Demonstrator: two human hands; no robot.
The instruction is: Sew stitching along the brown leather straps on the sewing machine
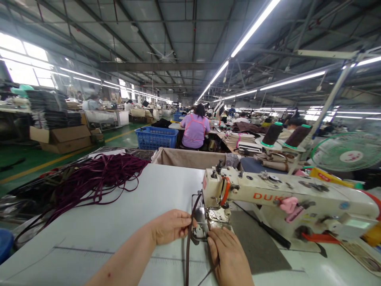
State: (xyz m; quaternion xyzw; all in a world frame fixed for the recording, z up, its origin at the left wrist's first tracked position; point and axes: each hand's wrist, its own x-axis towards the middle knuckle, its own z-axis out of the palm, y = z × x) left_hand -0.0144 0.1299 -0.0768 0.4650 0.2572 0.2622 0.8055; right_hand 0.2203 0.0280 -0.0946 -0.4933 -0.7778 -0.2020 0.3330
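Note:
A cream sewing machine (285, 194) stands on a white table (125, 214). A thin dark maroon strap (188, 242) runs from the front edge up to the presser foot (214, 216). My left hand (169, 227) pinches the strap just left of the foot, fingers closed on it. My right hand (228, 254) lies fingers-down on the strap directly in front of the foot, pressing it to the bed. A tangled heap of the same maroon straps (98, 176) lies at the table's far left.
Two dark thread cones (285, 136) stand behind the machine, a green fan (347, 153) at right. A fabric-lined bin (187, 158) borders the table's far edge. A person in a purple top (195, 129) sits ahead by a blue crate (156, 138). Cardboard boxes (64, 139) sit left.

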